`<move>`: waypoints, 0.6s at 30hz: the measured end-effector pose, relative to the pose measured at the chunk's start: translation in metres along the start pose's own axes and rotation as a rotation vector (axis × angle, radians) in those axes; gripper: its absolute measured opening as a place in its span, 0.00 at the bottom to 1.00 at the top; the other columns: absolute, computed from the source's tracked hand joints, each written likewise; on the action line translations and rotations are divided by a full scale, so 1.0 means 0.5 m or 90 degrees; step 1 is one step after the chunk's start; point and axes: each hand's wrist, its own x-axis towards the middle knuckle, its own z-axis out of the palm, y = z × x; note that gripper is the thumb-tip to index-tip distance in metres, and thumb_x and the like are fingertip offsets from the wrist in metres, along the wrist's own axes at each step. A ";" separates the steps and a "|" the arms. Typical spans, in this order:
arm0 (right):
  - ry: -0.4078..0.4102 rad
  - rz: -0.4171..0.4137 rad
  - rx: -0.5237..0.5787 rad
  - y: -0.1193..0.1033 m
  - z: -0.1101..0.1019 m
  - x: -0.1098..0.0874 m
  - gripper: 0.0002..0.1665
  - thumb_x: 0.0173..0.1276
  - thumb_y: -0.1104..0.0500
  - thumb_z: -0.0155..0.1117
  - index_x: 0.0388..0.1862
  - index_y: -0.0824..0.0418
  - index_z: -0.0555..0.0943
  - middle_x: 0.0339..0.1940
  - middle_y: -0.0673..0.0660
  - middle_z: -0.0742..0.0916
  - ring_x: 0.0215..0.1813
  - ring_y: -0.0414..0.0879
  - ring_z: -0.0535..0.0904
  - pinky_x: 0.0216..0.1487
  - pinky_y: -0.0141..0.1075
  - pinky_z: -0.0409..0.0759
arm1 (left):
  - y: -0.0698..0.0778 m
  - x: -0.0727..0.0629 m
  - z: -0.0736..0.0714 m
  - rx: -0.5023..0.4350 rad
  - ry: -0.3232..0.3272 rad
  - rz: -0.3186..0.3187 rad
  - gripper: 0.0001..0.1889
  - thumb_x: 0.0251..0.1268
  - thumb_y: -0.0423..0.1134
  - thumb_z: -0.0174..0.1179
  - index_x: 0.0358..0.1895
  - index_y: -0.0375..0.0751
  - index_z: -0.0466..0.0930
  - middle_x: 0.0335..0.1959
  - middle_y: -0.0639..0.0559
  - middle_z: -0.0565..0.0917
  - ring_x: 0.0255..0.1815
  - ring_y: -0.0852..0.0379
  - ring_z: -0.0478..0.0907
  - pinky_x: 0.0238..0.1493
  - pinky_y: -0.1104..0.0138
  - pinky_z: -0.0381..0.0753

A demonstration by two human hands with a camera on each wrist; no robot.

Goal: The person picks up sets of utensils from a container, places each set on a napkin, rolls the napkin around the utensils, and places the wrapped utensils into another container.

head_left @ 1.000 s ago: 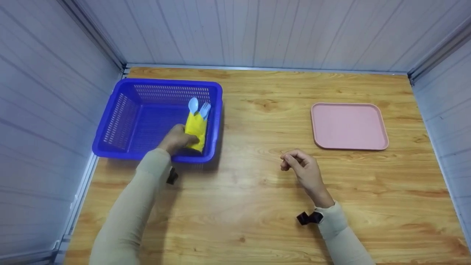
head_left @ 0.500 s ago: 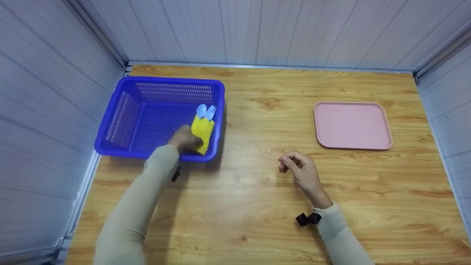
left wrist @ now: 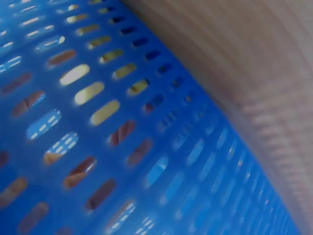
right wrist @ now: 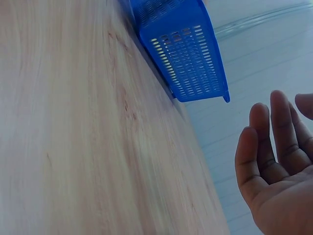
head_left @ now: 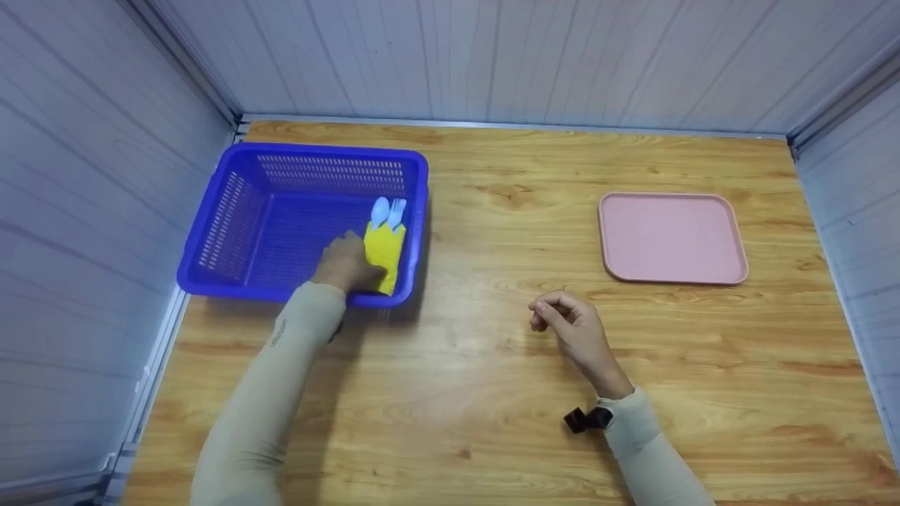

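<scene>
In the head view, my left hand (head_left: pixel 346 263) reaches inside the blue plastic basket (head_left: pixel 302 294). Its fingers lie loosely spread beside the left edge of a yellow cutlery pouch (head_left: pixel 385 246), while the thumb overlaps the pouch's lower part. A pale blue spoon (head_left: pixel 380 211) and fork (head_left: pixel 396 212) stick out of the pouch's far end. Through the basket's slotted wall (left wrist: pixel 132 117), the left wrist view shows bits of yellow and of fingers. My right hand (head_left: pixel 573 327) is held above the table with loosely bent fingers and nothing in it; the right wrist view shows its bare palm (right wrist: pixel 283 196).
A pink rectangular tray (head_left: pixel 671 237) rests on the wooden table (head_left: pixel 464 393) at the right. Pale panel walls (head_left: pixel 506 63) enclose the back and both sides. The basket stands near the left wall.
The left hand brought the cutlery pouch down against the basket's right side, then its fingers loosened and shifted left from it. My right hand has hardly moved.
</scene>
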 end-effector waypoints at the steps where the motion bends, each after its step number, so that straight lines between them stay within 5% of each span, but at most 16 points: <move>1: -0.002 -0.001 0.000 0.001 0.001 0.000 0.10 0.74 0.69 0.59 0.39 0.79 0.80 0.28 0.65 0.84 0.33 0.47 0.82 0.37 0.36 0.84 | 0.001 -0.001 0.000 -0.006 -0.005 0.004 0.43 0.60 0.48 0.68 0.67 0.19 0.57 0.57 0.22 0.72 0.61 0.28 0.70 0.65 0.42 0.68; 18: 0.006 0.051 -0.023 0.014 0.019 -0.009 0.09 0.73 0.66 0.62 0.39 0.75 0.81 0.29 0.65 0.84 0.32 0.48 0.83 0.37 0.37 0.84 | 0.003 0.000 -0.007 -0.046 -0.076 0.008 0.53 0.64 0.53 0.65 0.75 0.20 0.43 0.70 0.21 0.61 0.71 0.28 0.59 0.72 0.43 0.58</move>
